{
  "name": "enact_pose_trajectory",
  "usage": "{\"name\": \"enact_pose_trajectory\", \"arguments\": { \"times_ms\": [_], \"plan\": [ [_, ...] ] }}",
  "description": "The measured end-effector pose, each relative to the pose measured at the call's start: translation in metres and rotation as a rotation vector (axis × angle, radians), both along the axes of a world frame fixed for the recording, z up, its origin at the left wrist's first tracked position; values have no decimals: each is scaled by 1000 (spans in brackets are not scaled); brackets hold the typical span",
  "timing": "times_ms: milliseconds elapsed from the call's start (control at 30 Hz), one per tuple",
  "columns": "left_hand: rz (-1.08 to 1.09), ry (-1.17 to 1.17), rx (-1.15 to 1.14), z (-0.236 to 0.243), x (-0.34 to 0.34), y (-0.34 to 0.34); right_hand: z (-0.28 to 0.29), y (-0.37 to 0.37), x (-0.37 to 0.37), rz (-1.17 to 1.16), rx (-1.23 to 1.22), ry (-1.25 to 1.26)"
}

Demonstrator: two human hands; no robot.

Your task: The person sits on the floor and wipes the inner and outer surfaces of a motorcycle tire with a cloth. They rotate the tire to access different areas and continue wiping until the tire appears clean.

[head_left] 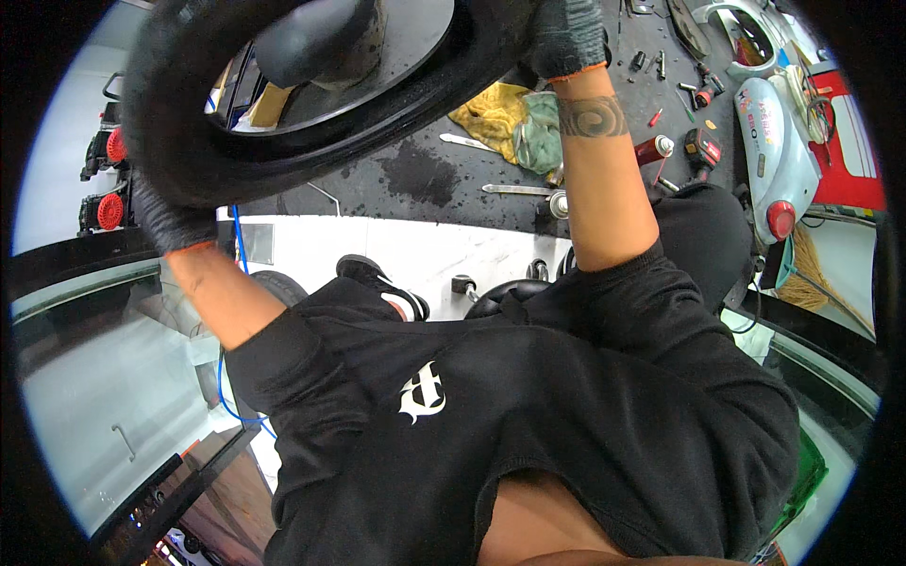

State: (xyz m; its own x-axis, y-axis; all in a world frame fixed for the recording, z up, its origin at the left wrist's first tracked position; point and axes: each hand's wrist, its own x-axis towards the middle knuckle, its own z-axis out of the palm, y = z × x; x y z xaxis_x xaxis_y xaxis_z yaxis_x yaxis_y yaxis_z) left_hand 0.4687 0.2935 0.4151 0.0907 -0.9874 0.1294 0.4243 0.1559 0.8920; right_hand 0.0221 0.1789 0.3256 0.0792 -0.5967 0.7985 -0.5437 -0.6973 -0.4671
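A large black tyre (170, 104) fills the upper left, raised at an angle, with a dark wheel hub (321, 42) visible through its opening. My left hand (175, 212), in a grey-and-black glove with an orange cuff, grips the tyre's lower left side, its fingers partly hidden. My right hand (566, 38), gloved alike, holds the tyre's upper right, its fingertips largely out of sight. Below the tyre on the dark bench top (415, 174) are a yellow rag (481, 118), a green rag (538, 132) and silver levers (514, 189).
At the right are spray cans (654, 151), a red-and-black drill (701, 156), small tools, a pale-blue scooter body panel (764, 141) and a broom (807, 264). A blue hose (238, 236) hangs at the left, near red-and-black equipment (109, 208). My legs are below the bench edge.
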Motion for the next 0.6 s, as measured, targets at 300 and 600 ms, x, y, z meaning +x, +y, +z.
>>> {"name": "enact_pose_trajectory", "arguments": {
  "times_ms": [300, 600],
  "plan": [
    [269, -79, 863, -237, -47, 26, -138, 69, 1, 596, 1296, -1222],
    [278, -142, 312, -42, -13, -16, 5, 6, -11, 811, 1345, -928]
  ]
}}
